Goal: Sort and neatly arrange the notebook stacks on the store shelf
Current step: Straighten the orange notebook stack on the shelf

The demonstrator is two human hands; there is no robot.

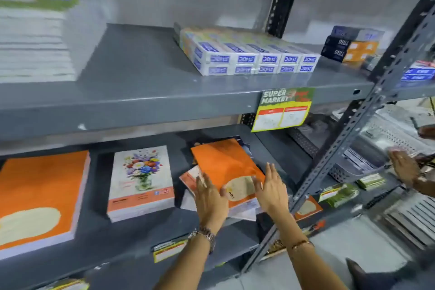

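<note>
On the lower grey shelf (131, 235) lies a crooked pile of notebooks topped by an orange notebook (223, 162) with a cream oval. My left hand (210, 198) rests flat against the pile's left side, fingers spread. At the front right corner of the pile, my right hand (270, 189) lies on the orange cover with fingers apart. Neither hand grips anything. Left of the pile stands a neat stack with a flower-vase cover (141, 183). A large orange stack (40, 198) sits at the far left. More covers stick out askew beneath the orange notebook.
The upper shelf (146, 101) carries a white notebook stack (35, 40), blue-and-white boxes (249, 56) and dark and orange boxes (350, 45). A "Super Market" price tag (282, 108) hangs from its edge. A slotted upright (353, 129) stands right of the pile. Another person's hand (404, 167) is at far right.
</note>
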